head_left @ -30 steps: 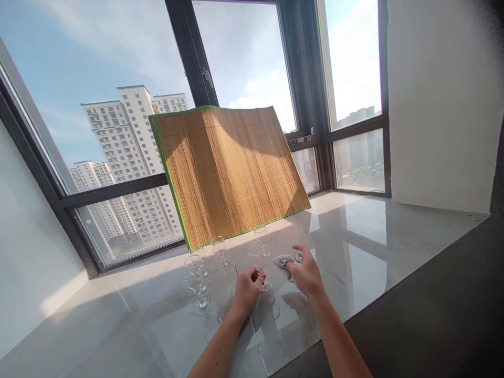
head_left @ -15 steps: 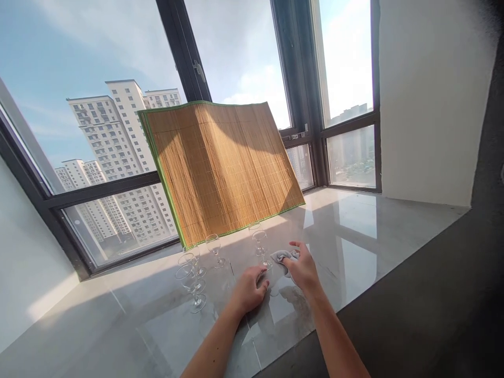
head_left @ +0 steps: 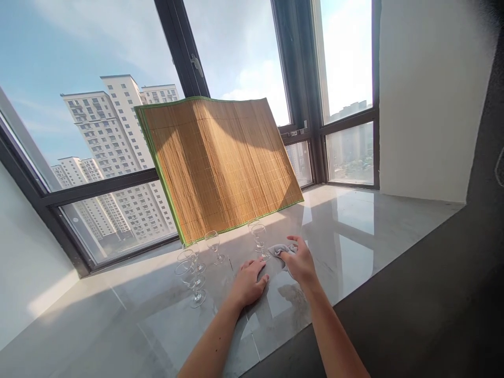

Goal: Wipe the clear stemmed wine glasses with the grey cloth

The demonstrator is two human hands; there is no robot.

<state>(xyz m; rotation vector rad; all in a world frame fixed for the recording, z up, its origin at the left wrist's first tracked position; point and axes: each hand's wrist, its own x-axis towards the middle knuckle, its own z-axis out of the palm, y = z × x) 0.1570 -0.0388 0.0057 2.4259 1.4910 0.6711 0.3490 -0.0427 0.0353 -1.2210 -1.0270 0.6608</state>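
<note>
My right hand (head_left: pixel 300 260) grips a crumpled light grey cloth (head_left: pixel 279 251), with the index finger raised off it. Beside the cloth stands a small stemmed glass (head_left: pixel 259 237), upright, with another glass partly hidden behind it. My left hand (head_left: pixel 250 283) lies low over the glossy sill, palm down and fingers apart, its fingertips close to that glass's foot; whether they touch it I cannot tell. To the left of my left hand, several clear stemmed glasses stand upright in a cluster, including a front glass (head_left: pixel 198 297) and a rear glass (head_left: pixel 213 242).
A bamboo mat (head_left: pixel 228 163) with green edging leans against the window behind the glasses. The grey tiled sill (head_left: pixel 401 220) extends to the right, ending at a dark front edge. Dark window frames (head_left: pixel 110 184) and a white wall (head_left: pixel 425 105) enclose it.
My left hand's fingers have spread and flattened towards the sill. The right hand with the cloth has shifted only slightly. The view has tilted a little.
</note>
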